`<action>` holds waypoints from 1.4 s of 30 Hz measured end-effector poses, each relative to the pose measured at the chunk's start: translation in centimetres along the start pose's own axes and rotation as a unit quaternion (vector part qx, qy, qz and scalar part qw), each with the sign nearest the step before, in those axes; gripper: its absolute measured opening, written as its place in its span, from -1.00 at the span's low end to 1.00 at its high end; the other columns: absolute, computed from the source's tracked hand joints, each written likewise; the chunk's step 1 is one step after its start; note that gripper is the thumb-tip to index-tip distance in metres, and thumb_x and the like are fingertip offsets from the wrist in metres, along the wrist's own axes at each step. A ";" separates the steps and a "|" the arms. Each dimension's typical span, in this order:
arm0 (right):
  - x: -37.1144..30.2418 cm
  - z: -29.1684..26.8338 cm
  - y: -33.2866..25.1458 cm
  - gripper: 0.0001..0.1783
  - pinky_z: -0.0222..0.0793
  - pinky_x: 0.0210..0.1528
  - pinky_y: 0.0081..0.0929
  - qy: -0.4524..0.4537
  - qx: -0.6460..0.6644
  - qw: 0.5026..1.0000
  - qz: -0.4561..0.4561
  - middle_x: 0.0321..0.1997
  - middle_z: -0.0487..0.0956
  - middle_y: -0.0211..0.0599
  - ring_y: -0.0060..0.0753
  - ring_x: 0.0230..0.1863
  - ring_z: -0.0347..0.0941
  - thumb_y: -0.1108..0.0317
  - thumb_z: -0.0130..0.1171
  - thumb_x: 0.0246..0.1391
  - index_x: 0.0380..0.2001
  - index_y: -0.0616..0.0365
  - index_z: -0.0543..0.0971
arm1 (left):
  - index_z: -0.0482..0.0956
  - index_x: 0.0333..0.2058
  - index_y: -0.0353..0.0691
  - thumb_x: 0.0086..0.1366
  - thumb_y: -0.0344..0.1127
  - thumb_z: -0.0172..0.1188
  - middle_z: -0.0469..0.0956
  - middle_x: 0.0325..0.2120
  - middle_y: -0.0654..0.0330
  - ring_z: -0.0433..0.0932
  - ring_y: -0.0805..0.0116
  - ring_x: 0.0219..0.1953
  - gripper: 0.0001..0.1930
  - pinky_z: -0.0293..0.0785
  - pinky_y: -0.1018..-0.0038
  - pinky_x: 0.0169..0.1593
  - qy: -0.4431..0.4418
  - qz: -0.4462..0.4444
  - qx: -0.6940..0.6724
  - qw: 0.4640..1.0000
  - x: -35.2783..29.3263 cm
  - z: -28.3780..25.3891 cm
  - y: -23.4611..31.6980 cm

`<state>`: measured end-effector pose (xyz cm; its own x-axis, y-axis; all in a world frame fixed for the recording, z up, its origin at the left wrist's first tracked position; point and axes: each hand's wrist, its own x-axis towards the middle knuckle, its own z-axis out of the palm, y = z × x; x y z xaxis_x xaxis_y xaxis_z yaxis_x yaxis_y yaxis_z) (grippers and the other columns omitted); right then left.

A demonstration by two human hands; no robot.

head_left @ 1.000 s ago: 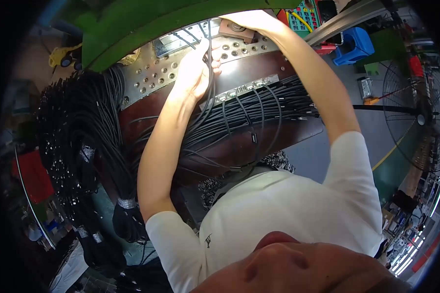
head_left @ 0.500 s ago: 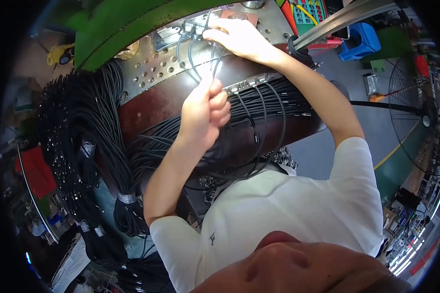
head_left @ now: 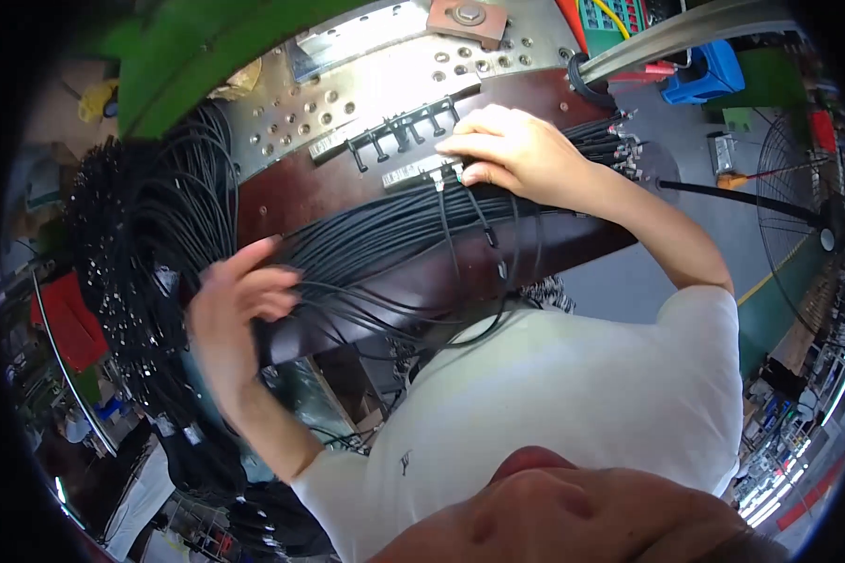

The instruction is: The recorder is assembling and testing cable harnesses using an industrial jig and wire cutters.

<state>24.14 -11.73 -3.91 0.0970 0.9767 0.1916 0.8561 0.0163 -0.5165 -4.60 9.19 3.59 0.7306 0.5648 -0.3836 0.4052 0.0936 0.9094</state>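
My right hand [head_left: 526, 158] is closed over the right end of a slim metal strip [head_left: 408, 174], thumb and fingers pinching a black cable [head_left: 479, 208] where it meets the strip. More cable ends sit along that strip, partly hidden by my fingers. Just beyond lies a longer metal bar [head_left: 385, 124] with several black T-shaped pieces sticking out of it. My left hand [head_left: 239, 305], blurred by motion, has its fingers apart and nothing visible in them. It is at the left end of a bundle of black cables [head_left: 366, 230] spread across the dark red bench [head_left: 286, 202].
A thick mass of black cables [head_left: 127, 281] with shiny tips hangs at the left. Behind the bench stands a perforated metal plate [head_left: 300, 117] beneath a green machine frame [head_left: 216, 56]. A metal tube [head_left: 676, 38], a blue stool [head_left: 704, 75] and a fan [head_left: 807, 225] are at the right.
My left hand has let go of the cables by the lit plate and swung left and nearer. My right hand has come down from the plate to the strip. The bar now lies on the bench.
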 end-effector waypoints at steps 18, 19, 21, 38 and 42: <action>13.6 -1.4 11.3 -0.75 0.42 -0.23 -0.28 0.214 -0.094 0.966 -0.111 -0.37 0.57 -0.20 -0.14 -0.36 0.48 0.31 0.04 0.01 -0.23 0.10 0.57 | 0.35 -0.25 -0.37 0.39 -0.26 -0.15 0.21 -0.62 0.34 0.19 0.58 -0.64 -0.76 0.19 0.69 -0.61 -0.200 -0.041 -0.432 0.878 19.7 8.9 2.9; 13.4 -1.1 10.5 -0.75 0.42 -0.23 -0.28 0.212 -0.094 0.967 -0.108 -0.37 0.57 -0.20 -0.14 -0.36 0.48 0.31 0.04 0.01 -0.23 0.10 0.57 | 0.35 -0.25 -0.38 0.40 -0.29 -0.16 0.21 -0.61 0.33 0.20 0.57 -0.64 -0.77 0.18 0.70 -0.61 -0.246 -0.029 -0.450 0.858 20.3 8.7 2.4; 15.6 -0.6 11.0 -0.75 0.42 -0.23 -0.28 0.208 -0.097 0.968 -0.100 -0.37 0.57 -0.20 -0.14 -0.36 0.48 0.30 0.04 0.02 -0.23 0.10 0.57 | 0.35 -0.27 -0.38 0.39 -0.27 -0.13 0.21 -0.61 0.34 0.18 0.56 -0.65 -0.76 0.18 0.69 -0.61 -0.208 0.044 -0.273 0.938 19.9 9.0 3.0; 11.7 2.2 11.8 -0.74 0.42 -0.22 -0.30 0.156 -0.097 0.982 -0.051 -0.35 0.58 -0.19 -0.17 -0.34 0.49 0.27 0.07 0.02 -0.23 0.11 0.58 | 0.57 -0.13 -0.10 0.08 -0.35 0.22 0.58 -0.24 0.19 0.55 0.21 -0.23 -0.68 0.44 0.39 -0.09 0.188 0.527 0.568 0.603 23.8 5.3 0.1; 12.4 2.7 12.4 -0.73 0.43 -0.22 -0.30 0.152 -0.100 0.983 -0.040 -0.34 0.58 -0.18 -0.18 -0.33 0.49 0.26 0.08 0.02 -0.23 0.11 0.58 | 0.56 -0.12 -0.10 0.08 -0.32 0.25 0.56 -0.24 0.18 0.53 0.21 -0.20 -0.67 0.43 0.41 -0.09 0.187 0.546 0.543 0.610 23.6 5.9 -0.3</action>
<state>34.64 1.19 -10.16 0.1462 0.8645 0.4810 0.9468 0.0187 -0.3214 15.73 17.64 -6.68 0.7970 -0.0296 0.6033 0.0623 -0.9894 -0.1309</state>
